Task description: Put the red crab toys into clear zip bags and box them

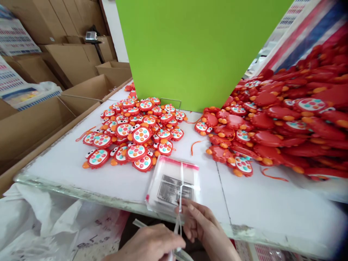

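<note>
A stack of clear plastic bags (170, 170) with pink edges and a dark printed label lies at the table's front edge. White plastic string (181, 174) runs across the stack both ways and comes off its near side. My right hand (202, 224) pinches this string at the near edge of the stack. Lower down and nearer to me, my left hand (152, 241) is closed around the loose lengths of string, its fingertips partly hidden at the bottom of the view.
Red crab-shaped toys (141, 134) with coloured dots are heaped left of centre. A larger pile of them (272, 123) fills the right side. A green panel (195, 54) stands behind. Cardboard boxes (35, 123) line the left; a white sack (40, 217) hangs below the table (81, 174).
</note>
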`<state>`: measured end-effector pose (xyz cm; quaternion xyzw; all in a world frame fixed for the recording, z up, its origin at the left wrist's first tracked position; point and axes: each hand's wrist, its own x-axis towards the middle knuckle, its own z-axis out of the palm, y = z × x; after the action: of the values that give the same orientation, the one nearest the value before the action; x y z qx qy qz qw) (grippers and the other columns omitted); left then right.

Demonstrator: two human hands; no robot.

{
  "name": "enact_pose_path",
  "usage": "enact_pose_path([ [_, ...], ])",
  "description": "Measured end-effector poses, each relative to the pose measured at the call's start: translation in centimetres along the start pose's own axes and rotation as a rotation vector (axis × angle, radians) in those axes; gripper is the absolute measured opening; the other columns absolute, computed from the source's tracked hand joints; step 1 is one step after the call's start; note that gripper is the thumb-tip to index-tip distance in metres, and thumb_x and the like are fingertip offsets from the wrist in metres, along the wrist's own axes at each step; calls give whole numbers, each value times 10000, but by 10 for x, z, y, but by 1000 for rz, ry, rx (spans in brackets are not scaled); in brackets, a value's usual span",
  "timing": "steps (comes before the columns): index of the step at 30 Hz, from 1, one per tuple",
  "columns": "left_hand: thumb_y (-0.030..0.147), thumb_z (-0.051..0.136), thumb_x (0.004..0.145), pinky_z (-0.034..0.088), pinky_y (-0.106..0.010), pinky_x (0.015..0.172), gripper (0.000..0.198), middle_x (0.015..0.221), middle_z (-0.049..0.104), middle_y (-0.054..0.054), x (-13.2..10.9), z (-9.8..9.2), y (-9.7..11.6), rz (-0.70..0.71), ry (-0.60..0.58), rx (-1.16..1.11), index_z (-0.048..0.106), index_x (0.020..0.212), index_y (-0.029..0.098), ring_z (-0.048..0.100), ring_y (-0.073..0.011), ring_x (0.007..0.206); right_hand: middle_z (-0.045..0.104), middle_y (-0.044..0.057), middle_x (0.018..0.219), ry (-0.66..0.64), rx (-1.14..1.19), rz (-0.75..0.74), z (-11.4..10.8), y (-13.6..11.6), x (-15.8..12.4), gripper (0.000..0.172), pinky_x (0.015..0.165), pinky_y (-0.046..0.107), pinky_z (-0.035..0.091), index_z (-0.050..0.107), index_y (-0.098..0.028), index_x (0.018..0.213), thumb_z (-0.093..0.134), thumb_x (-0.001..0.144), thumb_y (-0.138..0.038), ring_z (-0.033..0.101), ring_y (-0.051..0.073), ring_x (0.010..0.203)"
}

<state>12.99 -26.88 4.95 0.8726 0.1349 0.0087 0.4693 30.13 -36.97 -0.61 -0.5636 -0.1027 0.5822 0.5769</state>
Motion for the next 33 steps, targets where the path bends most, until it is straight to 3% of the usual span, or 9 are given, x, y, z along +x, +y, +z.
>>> enact_pose_path([
  [3,228,484,872,483,-256,890,492,1131,673,-8,0,-4,-15,-155,298,96,419,1345,346,634,-188,982,551,-28,564,-62,-67,-88,-4,-8,2,341,419,170,244,673,-140,817,637,797,-479,325,32,417],
  [5,254,450,894,498,-292,887,452,1134,662,-35,5,-8,-25,-230,432,169,423,1341,315,638,-197,958,496,-43,533,-87,-132,-130,-6,-16,3,323,443,171,252,672,-153,788,609,823,-467,317,45,447],
  [12,196,489,856,482,-407,945,355,1158,630,-109,28,-3,-56,-207,482,299,534,1209,208,578,-254,1083,690,51,780,85,-180,-196,-3,-33,-6,310,696,280,448,679,-192,726,670,739,-501,590,187,744],
  [18,264,513,844,448,-453,995,482,1255,573,-169,31,7,-81,-328,491,260,451,1307,147,540,-282,1169,581,17,559,146,-18,-427,-35,-82,-13,189,548,278,482,679,-227,693,689,743,-410,571,168,575],
  [20,250,518,835,452,-456,988,507,1246,581,-164,33,10,-85,-329,506,244,432,1326,159,547,-283,1161,638,37,675,242,-5,-514,-48,-101,-8,172,607,284,511,690,-237,723,678,752,-406,606,175,656],
  [23,253,522,836,455,-465,982,540,1256,577,-151,34,13,-89,-301,532,243,393,1357,195,538,-290,1169,658,60,1121,407,-28,-655,-60,-114,3,314,762,346,523,665,-306,1040,602,788,-483,628,231,958],
  [26,271,514,857,436,-479,1003,542,1308,535,-155,35,16,-91,-273,549,268,360,1372,199,500,-296,1209,644,66,1180,514,-422,-727,-59,-100,14,399,826,378,503,616,-302,1129,596,784,-503,599,264,1061],
  [29,243,494,872,434,-472,1005,477,1322,505,-157,43,16,-87,-234,564,327,401,1335,178,472,-289,1221,705,74,919,374,-939,-743,-47,-68,28,280,742,357,521,681,-237,930,615,776,-462,647,255,872],
  [33,167,521,843,441,-443,985,364,1273,508,-128,68,13,-71,-168,514,420,516,1207,178,463,-281,1183,648,85,925,272,-1312,-832,-26,-33,51,164,743,396,501,645,-215,907,522,846,-305,594,259,875],
])
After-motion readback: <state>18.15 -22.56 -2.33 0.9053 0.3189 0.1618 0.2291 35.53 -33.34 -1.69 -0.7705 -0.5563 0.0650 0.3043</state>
